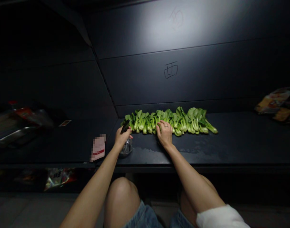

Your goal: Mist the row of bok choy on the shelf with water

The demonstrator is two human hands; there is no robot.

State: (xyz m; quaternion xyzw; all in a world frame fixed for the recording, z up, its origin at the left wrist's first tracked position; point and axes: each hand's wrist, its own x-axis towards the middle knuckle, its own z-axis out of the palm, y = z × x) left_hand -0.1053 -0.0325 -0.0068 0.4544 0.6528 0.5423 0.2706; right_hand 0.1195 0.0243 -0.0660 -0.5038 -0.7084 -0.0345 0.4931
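A row of green bok choy (145, 122) lies along the back of the dark shelf, leaves toward the rear panel and pale stems toward me. At the row's left end, my left hand (122, 136) is closed around the neck of a spray bottle (126, 148) with a black head and a clear body. The bottle's body shows below the hand, just above or on the shelf; which one I cannot tell. My right hand (165, 133) reaches into the middle of the row, fingers curled on a bok choy, with the fingertips partly hidden among the stems.
Wet streaks mark the dark shelf (194, 152) in front of the greens. A pinkish card (98, 148) stands left of the bottle. Packaged goods (277, 103) lie at the far right, and blurred packets (28, 118) at the far left. A bag (57, 178) sits on the lower shelf.
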